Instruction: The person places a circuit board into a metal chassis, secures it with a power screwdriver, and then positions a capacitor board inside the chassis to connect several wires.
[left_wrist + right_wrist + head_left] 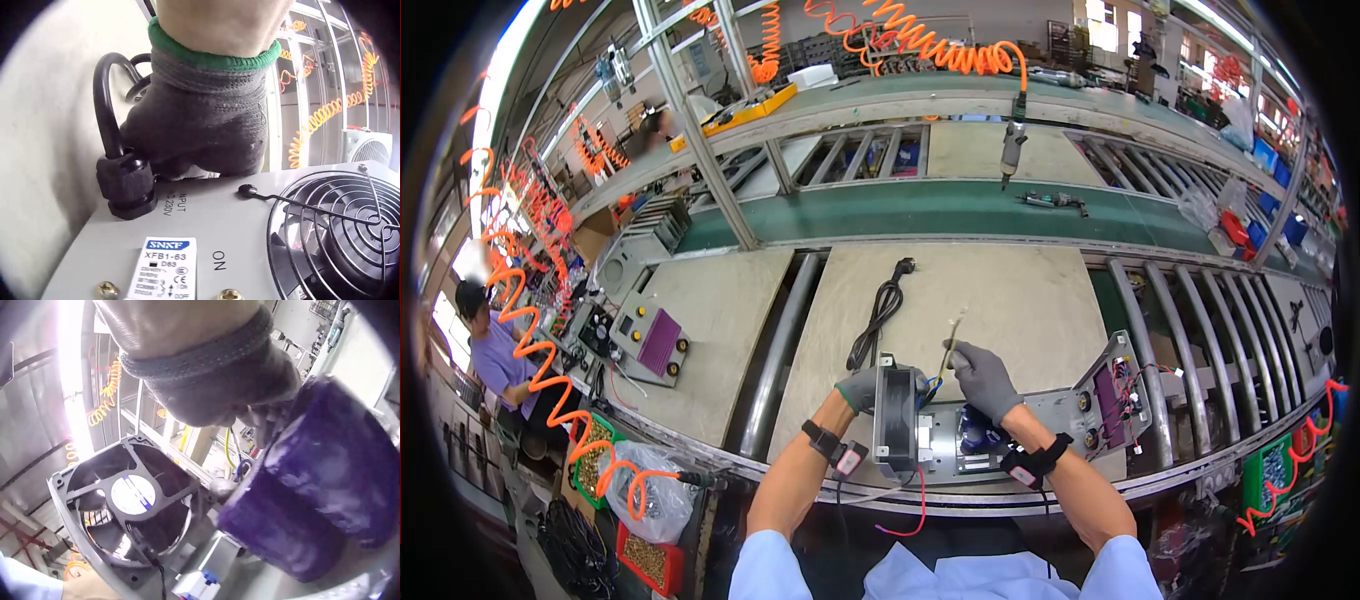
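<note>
My gloved right hand (983, 380) pinches a yellow-green wire (950, 358) near its upper part, above the open metal housing (945, 455). In the right wrist view the wire (230, 448) runs down beside two purple cylinders (312, 487). My gloved left hand (862, 388) is at the far edge of an upright grey end panel (206, 219), its fingers hidden behind that edge. The panel carries a black fan (132, 494), a breaker labelled SNXF (164, 265) and a cable gland (127, 184) with a black cord. What the left fingers hold, I cannot tell.
A coiled black power cord (883, 312) lies on the board (990, 290) beyond my hands. Metal rollers (1190, 350) flank it. A purple-fronted panel (1112, 400) stands at the housing's right end. An air screwdriver (1012, 147) hangs ahead; another unit (645, 335) sits left.
</note>
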A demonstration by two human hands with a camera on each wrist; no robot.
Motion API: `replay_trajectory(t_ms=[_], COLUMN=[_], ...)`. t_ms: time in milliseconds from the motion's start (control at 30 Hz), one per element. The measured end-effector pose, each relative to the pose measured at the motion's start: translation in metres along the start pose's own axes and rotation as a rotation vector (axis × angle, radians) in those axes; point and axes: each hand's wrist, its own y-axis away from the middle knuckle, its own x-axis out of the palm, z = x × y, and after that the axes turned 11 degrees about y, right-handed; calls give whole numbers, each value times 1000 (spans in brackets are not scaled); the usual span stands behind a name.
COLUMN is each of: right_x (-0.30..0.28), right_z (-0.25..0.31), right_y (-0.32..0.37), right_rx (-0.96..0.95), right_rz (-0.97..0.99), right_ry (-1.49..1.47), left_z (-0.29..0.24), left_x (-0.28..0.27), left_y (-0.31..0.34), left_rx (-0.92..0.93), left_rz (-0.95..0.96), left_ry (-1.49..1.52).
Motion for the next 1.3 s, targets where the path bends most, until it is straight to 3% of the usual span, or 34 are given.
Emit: replay_trajectory(t_ms=[133, 200, 267, 367, 433, 533, 767, 867, 933, 967, 1133, 1300], right_x=[-10, -6, -3, 0, -1, 1, 3, -2, -2, -4, -1, -9], right_z=[21, 19, 20, 25, 31, 27, 15, 10, 3, 4, 2, -10], right_y=[-17, -20, -20, -25, -28, -31, -16, -18, -21, -21, -25, -26], right_rx=[-29, -103, -108, -95, -121, -98, -105, 29, 165, 147, 120, 191], right_rz=[186, 246, 345, 429, 426, 494, 412, 511, 576, 585, 625, 735], right_ry=[-65, 6, 75, 163, 234, 153, -98, -294, -512, -544, -509, -590], left_z=[9, 16, 18, -12, -3, 3, -3, 14, 18, 15, 38, 8], left_x=[-4, -11, -12, 75, 67, 57, 77, 14, 3, 5, -31, 27], left_y=[3, 2, 4, 49, 45, 43, 45, 15, 15, 17, 5, 25], left_rx=[54, 125, 96, 186, 224, 214, 223, 85, 67, 58, 53, 120], left_rz=[42, 12, -98, -230, -214, -208, -313, 0, -42, -62, -131, -122], left_ry=[230, 23, 108, 300, 288, 320, 428, 562, 375, 281, 391, 278])
